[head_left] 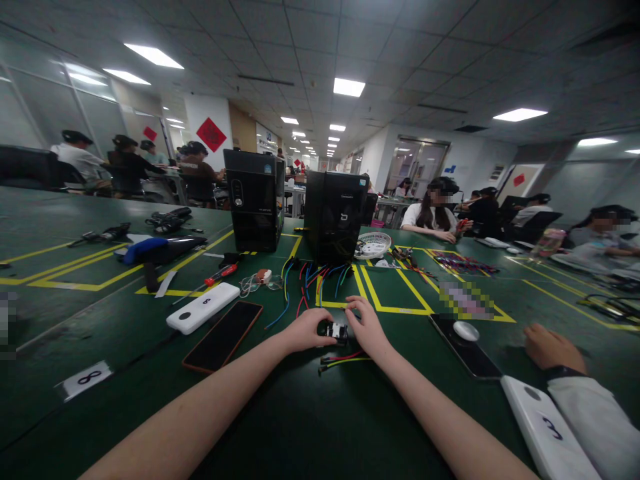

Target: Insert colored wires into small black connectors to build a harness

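Both my hands meet at the middle of the green table. My left hand and my right hand are closed from either side on a small black connector block with white parts. Red, yellow and black wires trail from it toward me. Just beyond lie several loose blue, red and yellow wires in front of a black computer case. A second black computer case stands to its left.
A dark phone, a white power bank and a red-handled screwdriver lie to my left. A co-worker's hand, another phone and a white power bank are on the right. A white basket sits behind. Other people sit around.
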{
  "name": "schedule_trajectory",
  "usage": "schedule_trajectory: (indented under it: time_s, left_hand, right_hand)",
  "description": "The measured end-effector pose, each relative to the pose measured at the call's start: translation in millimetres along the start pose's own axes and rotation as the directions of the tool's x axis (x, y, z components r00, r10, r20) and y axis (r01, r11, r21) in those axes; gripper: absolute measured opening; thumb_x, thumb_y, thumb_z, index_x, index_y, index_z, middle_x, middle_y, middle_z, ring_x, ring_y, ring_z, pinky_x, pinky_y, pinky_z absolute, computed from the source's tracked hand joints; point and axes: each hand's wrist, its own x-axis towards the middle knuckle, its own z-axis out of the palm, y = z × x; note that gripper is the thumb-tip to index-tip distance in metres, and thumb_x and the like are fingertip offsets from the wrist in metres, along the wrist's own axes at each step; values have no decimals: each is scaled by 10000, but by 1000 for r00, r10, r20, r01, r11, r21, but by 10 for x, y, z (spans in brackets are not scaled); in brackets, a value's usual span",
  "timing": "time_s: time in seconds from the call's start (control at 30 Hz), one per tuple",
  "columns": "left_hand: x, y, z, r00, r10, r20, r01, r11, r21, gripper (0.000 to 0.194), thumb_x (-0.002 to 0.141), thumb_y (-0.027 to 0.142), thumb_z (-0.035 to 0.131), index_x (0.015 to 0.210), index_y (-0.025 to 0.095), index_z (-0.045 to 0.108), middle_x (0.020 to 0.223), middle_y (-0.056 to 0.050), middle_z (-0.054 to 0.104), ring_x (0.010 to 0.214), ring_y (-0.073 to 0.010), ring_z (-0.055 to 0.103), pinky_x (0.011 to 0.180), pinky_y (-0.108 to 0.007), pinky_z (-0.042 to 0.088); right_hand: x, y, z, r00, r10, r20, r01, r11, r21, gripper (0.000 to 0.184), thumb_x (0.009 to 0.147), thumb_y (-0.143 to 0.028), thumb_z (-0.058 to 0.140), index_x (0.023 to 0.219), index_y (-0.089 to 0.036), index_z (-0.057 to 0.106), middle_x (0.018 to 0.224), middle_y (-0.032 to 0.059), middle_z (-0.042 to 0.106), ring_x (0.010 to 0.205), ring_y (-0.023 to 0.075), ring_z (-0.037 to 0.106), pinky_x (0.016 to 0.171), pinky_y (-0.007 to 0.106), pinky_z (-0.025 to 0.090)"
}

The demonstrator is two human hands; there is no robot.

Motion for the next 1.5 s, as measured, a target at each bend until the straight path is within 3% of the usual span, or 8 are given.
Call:
schedule_trajectory:
  time_s: [0.1, 0.23, 0.37, 0.63, 1.07, 1.27, 1.4, 1.5]
  left_hand:
    - [3, -32, 26, 999, -6, -34, 7, 1000, 22, 362, 697, 411, 661, 961, 178, 579, 943, -51, 604, 885, -207, 543, 783, -303, 414]
    - [10, -71, 54, 997, 3, -76, 2, 998, 59, 292, 715, 367, 645, 924, 175, 580, 931, -48, 601, 880, -201, 541, 775, -293, 412]
    - [11, -80, 55, 997, 2, -74, 3, 998, 69, 310, 721, 394, 638, 937, 180, 579, 942, -48, 602, 885, -202, 542, 773, -295, 412]
    - [9, -63, 48, 998, -8, -68, 12, 998, 60, 350, 714, 435, 644, 949, 185, 574, 955, -45, 599, 900, -203, 537, 805, -308, 408]
    - [10, -45, 33, 998, -12, -58, 15, 998, 64, 301, 730, 374, 634, 956, 185, 571, 969, -50, 600, 915, -207, 536, 817, -316, 408]
    - [15, -71, 56, 999, -8, -51, 11, 998, 58, 317, 710, 388, 658, 932, 176, 581, 931, -50, 609, 882, -206, 544, 784, -305, 417]
    - [7, -31, 34, 997, 69, -38, -68, 997, 46, 361, 725, 441, 634, 961, 173, 581, 955, -60, 606, 908, -208, 543, 797, -302, 412]
    - [-1, 9, 4, 995, 99, -1, -99, 995, 29, 386, 732, 437, 630, 1021, 186, 583, 993, -65, 606, 938, -212, 542, 832, -309, 403]
  right_hand:
    - [-73, -113, -125, 968, -77, 238, 78, 997, 5, 128, 839, -190, 436, 851, -183, 563, 857, 32, 592, 816, 147, 536, 749, 274, 410]
    - [-226, -309, -194, 843, -141, 519, 207, 976, -72, 136, 818, -205, 500, 903, -190, 605, 923, 45, 602, 886, 158, 536, 796, 271, 392]
    - [-276, -373, -226, 786, -126, 605, 307, 930, -205, 322, 733, -250, 596, 1047, -183, 589, 1046, 83, 580, 1004, 209, 506, 859, 301, 374]
    - [-291, -402, -220, 748, 61, 661, 344, 816, -465, 234, 719, -185, 509, 922, -127, 610, 944, 121, 612, 865, 217, 562, 760, 299, 411]
    - [-382, -401, -2, 819, 106, 564, 227, 843, -488, 391, 698, -41, 471, 1072, -114, 557, 1004, 139, 605, 916, 234, 560, 804, 327, 417]
    - [-314, -429, -68, 874, 45, 484, 203, 871, -447, 325, 798, -124, 409, 1098, -145, 533, 1066, 120, 551, 899, 200, 559, 784, 288, 412]
    - [-255, -390, -115, 908, 86, 410, 130, 873, -470, 274, 850, -180, 362, 1066, -155, 529, 973, 99, 597, 839, 193, 585, 723, 277, 411]
    - [-239, -308, -135, 916, 96, 389, 110, 874, -474, 354, 844, -307, 433, 1171, -181, 479, 967, 93, 631, 856, 214, 598, 715, 285, 408]
